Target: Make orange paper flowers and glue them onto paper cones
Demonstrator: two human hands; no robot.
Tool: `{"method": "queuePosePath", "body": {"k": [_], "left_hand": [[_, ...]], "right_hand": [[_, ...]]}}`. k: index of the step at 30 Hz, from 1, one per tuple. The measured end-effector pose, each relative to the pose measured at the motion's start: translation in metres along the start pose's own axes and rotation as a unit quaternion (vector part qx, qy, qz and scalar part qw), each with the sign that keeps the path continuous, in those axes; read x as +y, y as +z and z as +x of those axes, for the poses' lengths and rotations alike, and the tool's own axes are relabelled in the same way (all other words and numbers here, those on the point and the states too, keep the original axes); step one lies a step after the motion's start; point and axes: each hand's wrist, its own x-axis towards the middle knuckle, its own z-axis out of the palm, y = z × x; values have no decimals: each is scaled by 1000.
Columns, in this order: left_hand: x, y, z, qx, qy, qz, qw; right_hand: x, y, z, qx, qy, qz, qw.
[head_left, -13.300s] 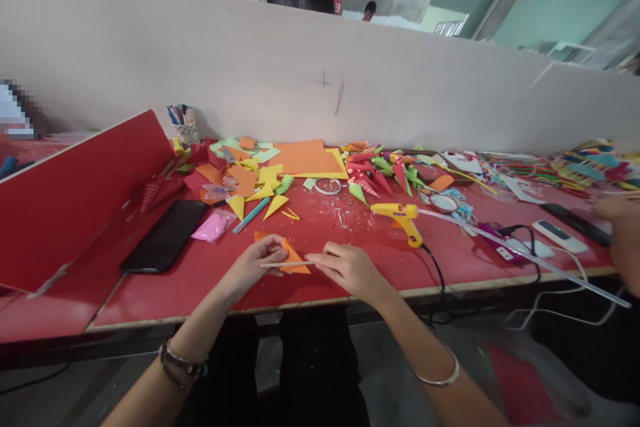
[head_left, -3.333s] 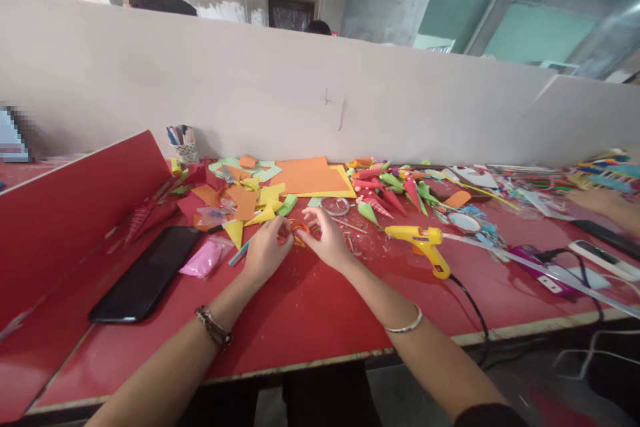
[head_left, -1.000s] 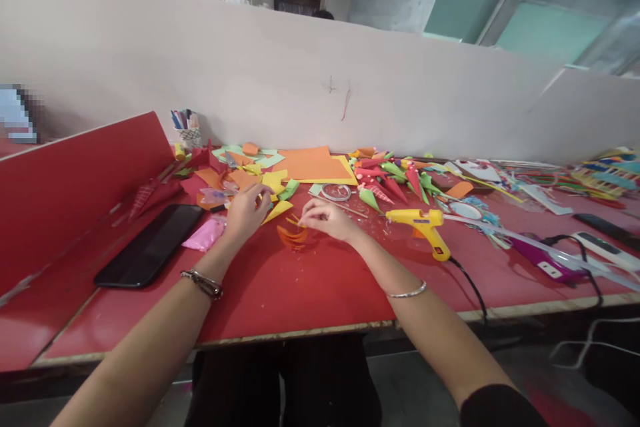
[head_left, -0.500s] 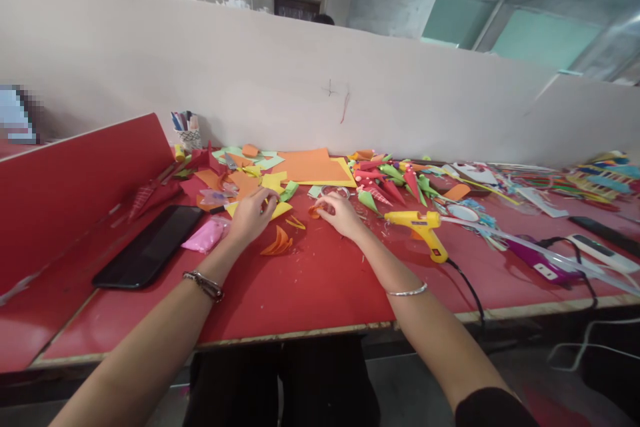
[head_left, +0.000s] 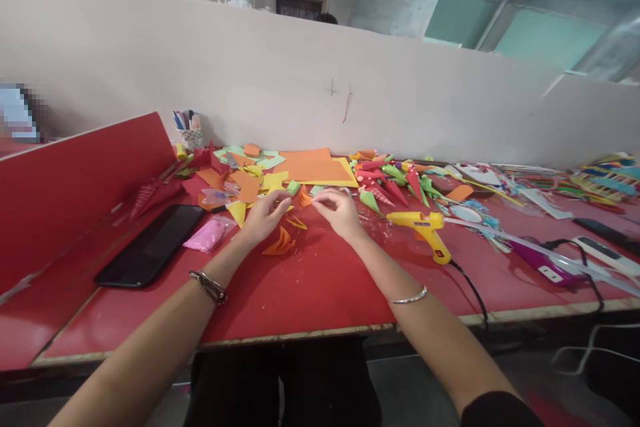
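A small orange felt piece (head_left: 304, 198) shows between my two hands, above the red tabletop. My right hand (head_left: 341, 212) pinches it at its right edge with thumb and forefinger. My left hand (head_left: 266, 217) has its fingers drawn together just left of the piece; what is in them, if anything, is hidden. Below the hands lie several curved orange felt scraps (head_left: 280, 241) and a thin yellow strip (head_left: 297, 221). A yellow felt piece (head_left: 237, 213) rests by my left wrist.
A yellow glue gun (head_left: 423, 230) with a black cord lies to the right, beside a pile of red and green felt cones (head_left: 395, 180). Orange sheets (head_left: 307, 165) are at the back. Left are a black phone (head_left: 150, 247), a pink packet (head_left: 206, 235) and a pen cup (head_left: 190, 137).
My right hand has shifted slightly left and up with the orange felt piece. My left hand has moved right, so the fingertips of both hands are now close together.
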Motion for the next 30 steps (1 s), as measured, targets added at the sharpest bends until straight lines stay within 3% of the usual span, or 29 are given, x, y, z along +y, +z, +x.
{"method": "queuePosePath", "body": {"k": [5, 9, 20, 26, 30], "left_hand": [[-2, 3, -1, -67, -64, -160, 983], [-1, 2, -2, -104, -60, -225, 967], [-5, 0, 1, -114, -26, -284, 952], [-6, -2, 1, -107, -53, -353, 928], [-2, -2, 1, -103, -52, -343, 932]], "right_hand": [[-14, 8, -3, -23, 3, 63, 998], [-12, 8, -4, -31, 39, 98, 994], [-1, 9, -3, 13, 118, 208, 971], [5, 9, -3, -20, 157, 249, 955], [3, 7, -3, -36, 153, 218, 963]]}}
